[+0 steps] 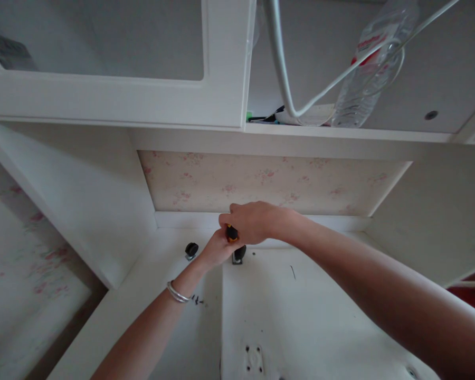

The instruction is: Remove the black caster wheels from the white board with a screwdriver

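My right hand (pixel 257 222) is closed around the black-and-yellow handle of a screwdriver (pixel 232 233), whose end shows between the fingers. Just below and to the left, my left hand (pixel 217 248) reaches in against it. Its fingertips are closed near the tool and mostly hidden by the right hand. Directly under both hands, a black caster wheel (pixel 239 254) on a metal plate sits at the edge of a white panel (pixel 301 306). A second black caster (pixel 191 250) stands to the left of my left wrist. The screwdriver's tip is out of sight.
Several small dark screws (pixel 197 300) lie beside my left forearm. Screw holes (pixel 254 359) mark the panel. Overhead, a shelf (pixel 340 136) holds a plastic bottle (pixel 364 79), and a white cable (pixel 287 89) hangs there. White side walls (pixel 83 195) flank the space.
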Available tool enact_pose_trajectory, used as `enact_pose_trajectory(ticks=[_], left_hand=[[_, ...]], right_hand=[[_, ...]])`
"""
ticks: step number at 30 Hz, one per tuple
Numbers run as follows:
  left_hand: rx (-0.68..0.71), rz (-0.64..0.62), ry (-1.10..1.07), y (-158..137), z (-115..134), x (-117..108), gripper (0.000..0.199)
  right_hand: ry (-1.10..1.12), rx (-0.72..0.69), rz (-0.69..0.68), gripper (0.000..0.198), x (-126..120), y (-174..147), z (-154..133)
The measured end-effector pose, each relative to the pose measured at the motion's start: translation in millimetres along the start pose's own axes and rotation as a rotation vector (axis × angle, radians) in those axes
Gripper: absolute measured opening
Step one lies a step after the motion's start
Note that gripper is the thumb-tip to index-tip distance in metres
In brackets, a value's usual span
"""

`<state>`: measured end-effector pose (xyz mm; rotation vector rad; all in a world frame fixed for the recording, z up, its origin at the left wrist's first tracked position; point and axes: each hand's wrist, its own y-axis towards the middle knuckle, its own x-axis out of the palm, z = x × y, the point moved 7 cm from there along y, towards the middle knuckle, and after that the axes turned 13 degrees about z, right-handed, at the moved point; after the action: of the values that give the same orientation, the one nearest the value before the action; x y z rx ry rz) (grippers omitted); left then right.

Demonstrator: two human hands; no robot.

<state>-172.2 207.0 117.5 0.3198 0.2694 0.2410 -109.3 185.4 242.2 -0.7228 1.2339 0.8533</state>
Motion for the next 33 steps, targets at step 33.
enact_pose_trajectory(ticks=[33], left_hand=[[-0.044,0.006,-0.053,1,1,6,0.033]], right_hand=[[-0.042,0.003,0.006,0.048,-4,0,-7]])
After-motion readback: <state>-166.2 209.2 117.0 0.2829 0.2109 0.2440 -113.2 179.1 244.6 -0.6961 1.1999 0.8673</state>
